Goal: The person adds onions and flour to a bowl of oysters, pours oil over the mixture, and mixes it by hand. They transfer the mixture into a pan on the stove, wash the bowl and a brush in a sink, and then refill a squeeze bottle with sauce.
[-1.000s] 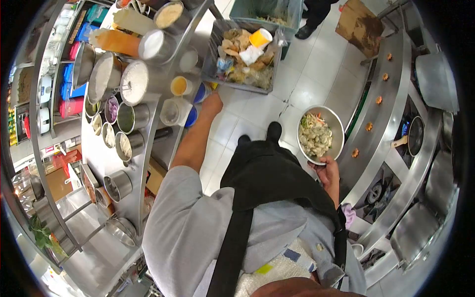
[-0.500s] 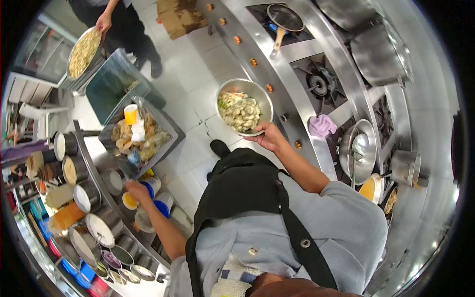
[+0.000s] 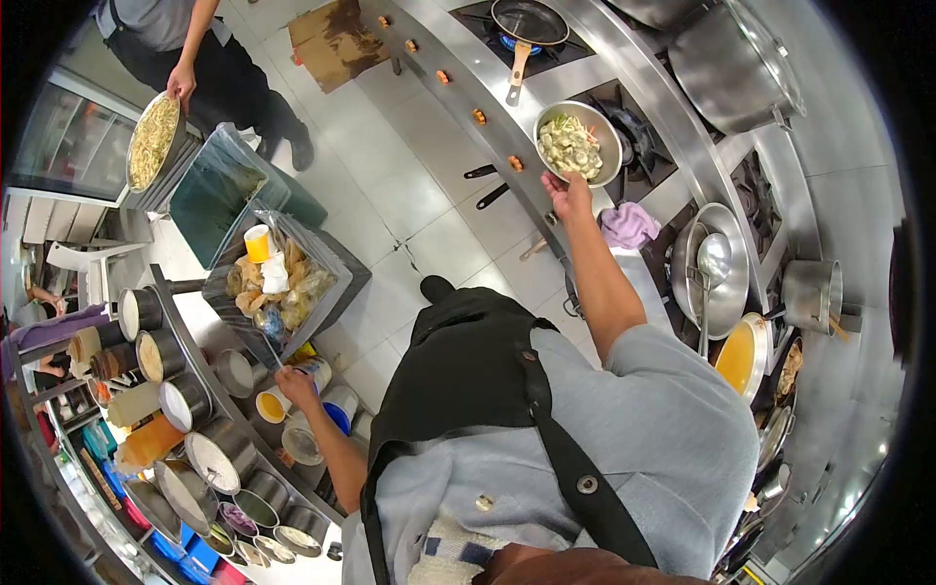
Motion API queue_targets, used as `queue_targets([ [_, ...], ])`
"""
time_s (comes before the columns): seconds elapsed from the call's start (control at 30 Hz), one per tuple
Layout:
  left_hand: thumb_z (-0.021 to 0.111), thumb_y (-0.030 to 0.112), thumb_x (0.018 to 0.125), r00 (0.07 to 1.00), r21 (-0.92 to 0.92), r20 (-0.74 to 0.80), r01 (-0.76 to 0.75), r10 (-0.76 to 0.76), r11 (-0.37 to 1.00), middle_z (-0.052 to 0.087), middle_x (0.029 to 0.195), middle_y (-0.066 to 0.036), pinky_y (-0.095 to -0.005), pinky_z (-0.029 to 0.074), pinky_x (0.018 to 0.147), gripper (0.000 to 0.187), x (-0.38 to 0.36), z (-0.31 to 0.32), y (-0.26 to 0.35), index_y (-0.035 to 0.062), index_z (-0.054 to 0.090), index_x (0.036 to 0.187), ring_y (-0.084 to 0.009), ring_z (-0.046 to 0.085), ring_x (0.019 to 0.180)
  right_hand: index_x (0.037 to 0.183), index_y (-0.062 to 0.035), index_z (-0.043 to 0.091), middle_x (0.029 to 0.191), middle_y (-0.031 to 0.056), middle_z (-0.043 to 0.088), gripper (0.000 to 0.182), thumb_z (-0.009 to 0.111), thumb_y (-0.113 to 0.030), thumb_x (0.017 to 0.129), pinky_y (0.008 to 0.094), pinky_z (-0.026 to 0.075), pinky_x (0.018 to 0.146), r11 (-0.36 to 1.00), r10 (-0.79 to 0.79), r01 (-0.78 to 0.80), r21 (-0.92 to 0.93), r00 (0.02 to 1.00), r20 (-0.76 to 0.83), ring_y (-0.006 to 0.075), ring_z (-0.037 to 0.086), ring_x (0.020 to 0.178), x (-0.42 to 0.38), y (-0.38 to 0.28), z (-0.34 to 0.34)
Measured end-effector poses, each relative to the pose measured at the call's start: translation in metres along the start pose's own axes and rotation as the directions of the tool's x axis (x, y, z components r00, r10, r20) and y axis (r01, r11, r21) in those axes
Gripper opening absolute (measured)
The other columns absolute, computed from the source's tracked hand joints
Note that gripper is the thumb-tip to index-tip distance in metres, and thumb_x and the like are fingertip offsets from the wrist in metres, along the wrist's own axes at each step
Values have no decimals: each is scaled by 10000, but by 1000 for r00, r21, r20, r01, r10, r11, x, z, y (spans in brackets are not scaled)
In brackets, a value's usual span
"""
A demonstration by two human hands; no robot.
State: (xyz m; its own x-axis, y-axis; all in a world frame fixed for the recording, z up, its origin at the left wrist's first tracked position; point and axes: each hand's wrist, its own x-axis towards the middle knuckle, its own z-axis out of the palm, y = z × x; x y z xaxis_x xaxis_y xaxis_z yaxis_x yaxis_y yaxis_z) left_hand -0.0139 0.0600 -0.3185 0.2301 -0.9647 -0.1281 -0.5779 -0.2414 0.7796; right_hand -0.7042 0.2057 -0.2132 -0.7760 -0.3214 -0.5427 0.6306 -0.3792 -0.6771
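My right hand (image 3: 569, 195) grips the near rim of a steel bowl (image 3: 611, 156), which is over the stove's front edge beside a burner (image 3: 634, 136). Inside the bowl are pale chunks (image 3: 567, 148) with green and orange shreds. On the other side, my left hand (image 3: 296, 384) is closed at the counter's edge, near a yellow-filled container (image 3: 271, 405). A thin pale thing seems to run up from its fingers, too small to make out.
A black pan (image 3: 531, 21) sits over a blue flame. A pink cloth (image 3: 629, 226) lies by a wok (image 3: 687, 283) with a ladle. A bin (image 3: 361, 283) of scraps stands left of the aisle. At upper left, another person's hand (image 3: 182, 80) holds a noodle-filled tray (image 3: 177, 146).
My right hand has carried the bowl from above the floor rightward and up to the stove. My left hand has shifted slightly right. The camera view has also turned a little.
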Motion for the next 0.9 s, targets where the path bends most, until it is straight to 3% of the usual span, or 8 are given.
queue_targets([
  [0.13, 483, 213, 939, 993, -470, 33, 115, -113, 875, 487, 682, -17, -315, 483, 475, 158, -33, -10, 58, 56, 498, 941, -114, 480, 564, 1200, 90, 400, 1051, 243, 524, 399, 513, -127, 886, 476, 498, 898, 992, 2, 4, 123, 999, -49, 357, 570, 958, 4, 2, 3],
  [0.47, 479, 173, 926, 980, -490, 65, 196, -189, 849, 483, 675, -12, -276, 477, 509, 111, -34, -7, 89, 62, 488, 926, -107, 468, 557, 1166, 10, 491, 993, 175, 569, 528, 661, -373, 845, 478, 450, 913, 956, 188, -125, 267, 955, -227, 350, 581, 875, -47, -10, 7],
  [0.57, 609, 199, 840, 993, -376, 20, -100, 116, 921, 515, 716, -24, -291, 492, 514, 176, -12, 11, 44, 65, 541, 931, -166, 532, 646, 941, -11, 594, 881, 124, 617, 316, 647, -308, 846, 434, 510, 727, 953, -133, 162, -257, 983, 128, 270, 624, 775, -41, -16, -81],
  [0.67, 589, 201, 846, 974, -577, 81, 218, -211, 787, 493, 645, -24, -306, 519, 535, 168, -37, 3, 142, 44, 559, 898, -168, 544, 610, 1048, -53, 577, 844, 144, 635, 383, 598, -379, 848, 461, 509, 703, 9, -653, 449, -893, 679, 335, 311, 628, 775, -9, -50, -154],
  [0.73, 506, 171, 906, 972, -551, 199, 219, -128, 805, 477, 623, -14, -314, 512, 540, 141, -52, 1, 202, 37, 552, 904, -126, 486, 504, 1120, -81, 565, 820, 157, 647, 438, 566, -426, 850, 478, 509, 686, -546, -760, 12, -838, 415, 501, 338, 631, 775, 17, -61, -180],
  [0.77, 477, 162, 932, 953, -561, 286, 254, -103, 788, 478, 628, -8, -314, 505, 541, 151, -59, 4, 225, 33, 552, 910, -110, 467, 488, 1212, -62, 541, 970, 210, 641, 524, 615, -409, 827, 488, 486, 797, -310, -779, -292, -905, 624, 65, 379, 611, 944, -43, -59, -117],
  [0.87, 454, 185, 953, 919, -534, 394, 229, 0, 814, 467, 606, -9, -303, 497, 552, 191, -74, 12, 273, 17, 540, 927, -114, 450, 465, 1220, -32, 539, 1046, 216, 622, 547, 614, -412, 833, 443, 477, 829, -409, -610, 200, -890, 666, 429, 355, 597, 989, 19, -61, -199],
  [0.9, 437, 209, 970, 891, -482, 453, 221, 25, 848, 451, 601, -5, -299, 490, 564, 226, -79, 15, 285, 1, 525, 958, -109, 447, 473, 1213, 15, 535, 1096, 199, 614, 560, 622, -394, 840, 404, 490, 781, 53, -478, 428, -902, 804, 354, 300, 603, 967, 17, -53, -202],
])
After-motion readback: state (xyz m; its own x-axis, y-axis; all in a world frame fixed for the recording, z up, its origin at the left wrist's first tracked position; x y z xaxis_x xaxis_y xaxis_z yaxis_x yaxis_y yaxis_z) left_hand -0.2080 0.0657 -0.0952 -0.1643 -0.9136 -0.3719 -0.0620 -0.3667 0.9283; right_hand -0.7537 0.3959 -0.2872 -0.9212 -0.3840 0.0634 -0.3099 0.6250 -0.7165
